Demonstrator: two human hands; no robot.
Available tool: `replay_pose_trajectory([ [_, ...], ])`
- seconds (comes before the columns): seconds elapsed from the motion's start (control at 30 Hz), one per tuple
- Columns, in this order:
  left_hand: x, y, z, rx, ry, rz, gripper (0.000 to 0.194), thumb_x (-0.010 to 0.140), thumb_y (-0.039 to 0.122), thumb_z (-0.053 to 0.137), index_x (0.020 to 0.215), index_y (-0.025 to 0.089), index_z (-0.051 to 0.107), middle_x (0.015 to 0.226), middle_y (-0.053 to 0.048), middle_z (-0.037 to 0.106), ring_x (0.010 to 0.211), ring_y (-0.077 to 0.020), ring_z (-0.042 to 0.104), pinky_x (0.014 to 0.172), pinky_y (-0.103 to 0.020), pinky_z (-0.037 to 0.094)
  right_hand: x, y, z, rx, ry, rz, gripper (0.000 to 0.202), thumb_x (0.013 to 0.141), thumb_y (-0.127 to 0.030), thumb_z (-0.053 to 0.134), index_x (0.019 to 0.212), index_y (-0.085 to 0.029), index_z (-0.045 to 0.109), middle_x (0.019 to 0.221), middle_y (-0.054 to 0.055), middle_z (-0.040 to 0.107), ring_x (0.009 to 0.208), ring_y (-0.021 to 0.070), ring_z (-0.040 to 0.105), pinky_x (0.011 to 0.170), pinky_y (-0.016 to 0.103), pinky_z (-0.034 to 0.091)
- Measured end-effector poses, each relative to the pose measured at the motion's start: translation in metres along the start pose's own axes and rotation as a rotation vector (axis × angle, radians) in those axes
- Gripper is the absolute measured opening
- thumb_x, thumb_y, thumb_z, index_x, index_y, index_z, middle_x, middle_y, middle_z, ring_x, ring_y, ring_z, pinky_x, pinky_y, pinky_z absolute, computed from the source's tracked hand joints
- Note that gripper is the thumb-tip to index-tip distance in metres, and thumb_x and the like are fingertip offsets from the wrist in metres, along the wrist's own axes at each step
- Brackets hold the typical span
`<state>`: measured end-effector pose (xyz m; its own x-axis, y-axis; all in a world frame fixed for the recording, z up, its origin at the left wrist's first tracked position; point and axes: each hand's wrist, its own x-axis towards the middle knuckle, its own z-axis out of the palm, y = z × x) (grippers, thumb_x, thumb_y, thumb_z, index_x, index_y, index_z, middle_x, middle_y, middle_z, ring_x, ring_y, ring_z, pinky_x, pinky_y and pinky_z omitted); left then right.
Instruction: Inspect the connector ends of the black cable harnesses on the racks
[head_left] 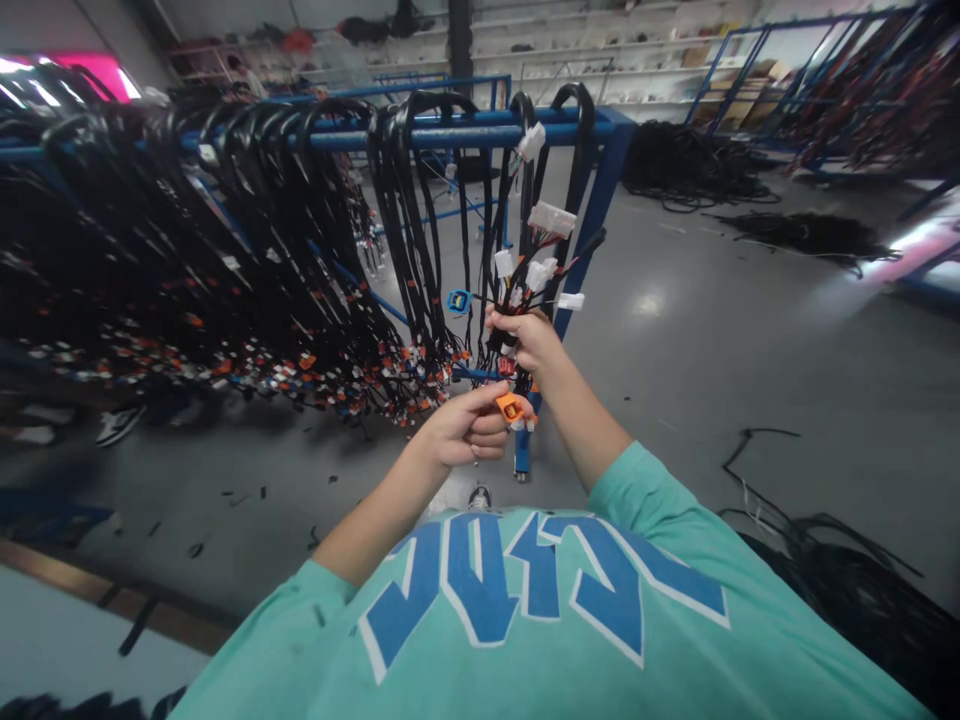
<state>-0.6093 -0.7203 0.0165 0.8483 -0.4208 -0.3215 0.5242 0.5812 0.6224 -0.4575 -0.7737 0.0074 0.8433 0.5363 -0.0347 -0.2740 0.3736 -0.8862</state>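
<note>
Two hands [469, 428] hold connectors [511, 407], apparently.

The orange connector [510, 406] sits low, its opening facing up; the black wire bundle [496, 336] stands above it, fanning into white connectors [553, 219]. A blue connector [459, 301] juts leftward.

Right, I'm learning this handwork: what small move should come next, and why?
I'd probably turn the orange connector slightly for a squarer look: the left hand pinches it at an angle, while the right hand holds the bunch of connectors above.
</note>
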Motion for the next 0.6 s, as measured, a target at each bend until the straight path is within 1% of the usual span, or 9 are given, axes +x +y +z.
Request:
replay_pose_trajectory([
  [0.17,-0.002,-0.003,-0.004,0.045,-0.006,0.006,0.045,0.091,0.034,0.029,0.072,0.01,0.061,0.035,0.011,0.009,0.032,-0.0041,0.001,0.031,-0.013,0.014,-0.001,0.002,-0.002,0.011,-0.016,0.003,0.014,0.048,-0.012,0.068,0.061,-0.016,0.065,0.057,-0.003,0.062,0.063,0.0111,0.058,0.071,0.027,0.047],
  [0.23,-0.003,-0.007,-0.009,0.089,-0.014,0.017,0.041,0.089,0.034,0.033,0.072,0.009,0.06,0.034,0.011,0.012,0.031,-0.0037,0.003,0.031,-0.014,0.013,-0.003,0.003,-0.002,0.011,-0.017,-0.004,0.015,0.046,-0.013,0.069,0.061,-0.015,0.066,0.059,-0.003,0.063,0.062,0.0109,0.058,0.071,0.027,0.047],
  [0.3,-0.005,-0.014,-0.016,0.129,-0.008,0.038,0.037,0.086,0.038,0.042,0.071,0.009,0.06,0.032,0.011,0.015,0.03,-0.0031,0.006,0.031,-0.014,0.012,-0.005,0.004,-0.003,0.001,-0.024,-0.025,0.016,0.044,-0.013,0.07,0.059,-0.015,0.065,0.06,-0.002,0.065,0.063,0.0113,0.059,0.072,0.027,0.046],
  [0.4,-0.008,-0.025,-0.025,0.175,0.046,0.046,0.037,0.074,0.045,0.058,0.062,0.011,0.055,0.032,0.011,0.019,0.03,-0.0021,0.01,0.032,-0.014,0.011,-0.007,0.005,-0.005,-0.024,-0.046,-0.039,0.017,0.042,-0.016,0.071,0.058,-0.016,0.065,0.059,-0.002,0.064,0.063,0.012,0.059,0.073,0.029,0.046],
  [0.47,-0.01,-0.03,-0.03,0.188,0.094,0.04,0.039,0.067,0.048,0.064,0.059,0.012,0.052,0.032,0.011,0.02,0.03,-0.0016,0.011,0.032,-0.015,0.01,-0.009,0.007,-0.006,-0.039,-0.066,-0.052,0.019,0.043,-0.018,0.072,0.061,-0.017,0.066,0.057,-0.003,0.063,0.061,0.0117,0.058,0.073,0.029,0.045],
  [0.53,-0.012,-0.034,-0.033,0.185,0.133,0.036,0.041,0.063,0.049,0.068,0.06,0.012,0.052,0.032,0.011,0.021,0.03,-0.0014,0.011,0.033,-0.015,0.009,-0.01,0.009,-0.008,-0.072,-0.098,-0.079,0.02,0.043,-0.019,0.073,0.062,-0.017,0.066,0.057,-0.004,0.063,0.061,0.0114,0.057,0.073,0.029,0.044],
  [0.6,-0.013,-0.036,-0.035,0.181,0.156,0.036,0.042,0.061,0.051,0.068,0.062,0.011,0.053,0.032,0.012,0.021,0.03,-0.0014,0.011,0.033,-0.016,0.008,-0.012,0.011,-0.009,-0.114,-0.128,-0.109,0.021,0.043,-0.02,0.073,0.063,-0.018,0.067,0.06,-0.003,0.064,0.063,0.0117,0.057,0.073,0.028,0.044],
])
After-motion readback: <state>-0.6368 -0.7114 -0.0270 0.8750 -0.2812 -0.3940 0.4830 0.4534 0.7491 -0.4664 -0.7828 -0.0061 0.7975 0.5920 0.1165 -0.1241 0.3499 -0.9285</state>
